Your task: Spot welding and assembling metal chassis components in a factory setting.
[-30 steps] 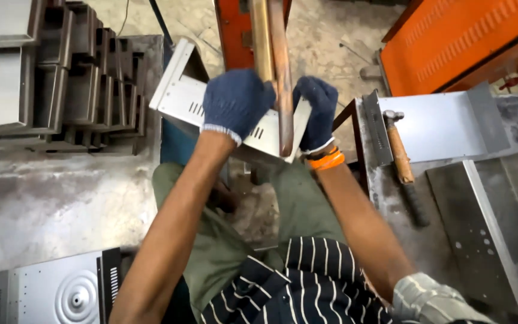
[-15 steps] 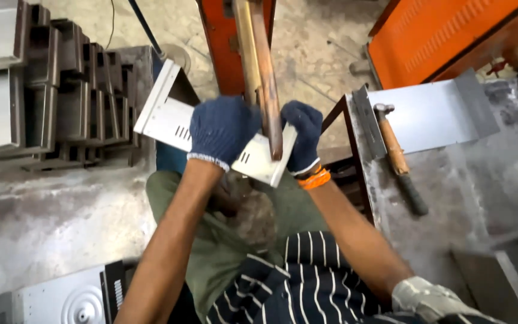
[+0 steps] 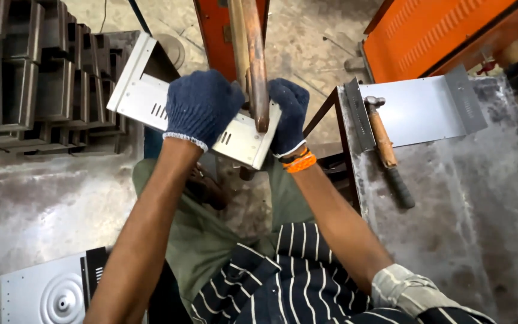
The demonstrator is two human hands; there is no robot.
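Observation:
Both my hands wear dark blue knit gloves. My left hand [image 3: 202, 107] grips the top of a bent grey sheet-metal panel [image 3: 142, 96] with small slots. My right hand [image 3: 289, 114] holds the same panel at its right end, an orange band on the wrist. The panel sits under two brown metal arms [image 3: 250, 57] that come down from an orange machine [image 3: 220, 30]; the arm tips touch the panel between my hands.
A hammer [image 3: 385, 147] with a wooden handle lies on a grey metal table [image 3: 481, 198] at right, beside a bent sheet-metal part [image 3: 418, 111]. Stacked dark metal trays [image 3: 37, 84] fill the left. A pressed panel [image 3: 43, 294] lies bottom left. An orange cabinet [image 3: 451, 30] stands top right.
The panel and both hands have shifted slightly down and left in view under the arms; my grip is unchanged.

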